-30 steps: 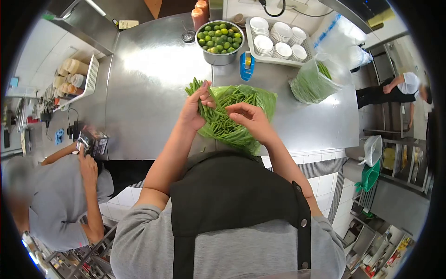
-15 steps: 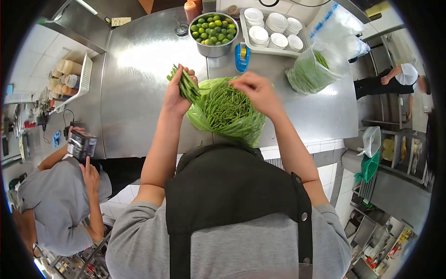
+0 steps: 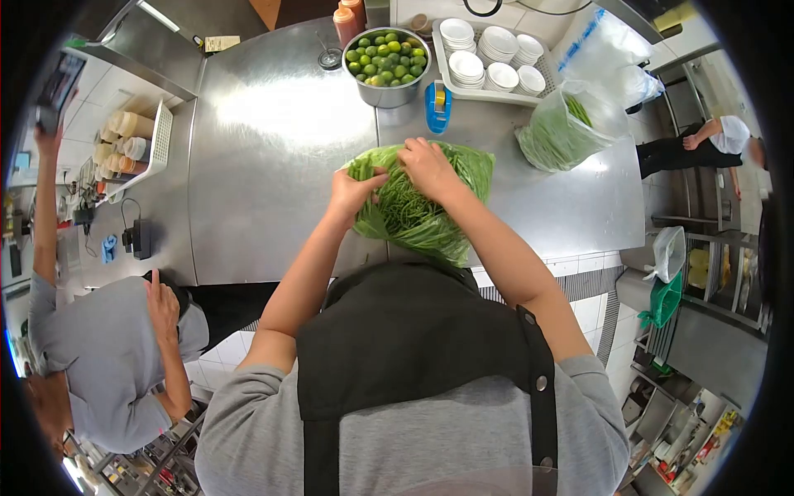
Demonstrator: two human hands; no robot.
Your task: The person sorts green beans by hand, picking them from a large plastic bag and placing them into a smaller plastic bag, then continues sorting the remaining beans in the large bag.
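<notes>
An open light-green plastic bag (image 3: 475, 169) stands on the steel table in front of me, filled with thin green beans (image 3: 405, 202). My left hand (image 3: 354, 192) is at the bag's left side, its thumb and fingers closed around a small bunch of green beans (image 3: 361, 169) that pokes up above them. Over the far part of the bag, my right hand (image 3: 428, 170) reaches down with its fingers bent together at the beans. Its fingertips are partly hidden, and I cannot tell what is pinched there.
A steel pot of limes (image 3: 387, 93), a blue tape dispenser (image 3: 437, 107) and a crate of white dishes (image 3: 496, 96) stand behind the bag. Another bag of green vegetables (image 3: 562, 132) is at the right. One person (image 3: 107, 355) works at my left; another (image 3: 703, 145) stands far right.
My left hand has come down from above the table to the bag with its beans. My right hand has moved left and lower. The person at left has raised the dark box away.
</notes>
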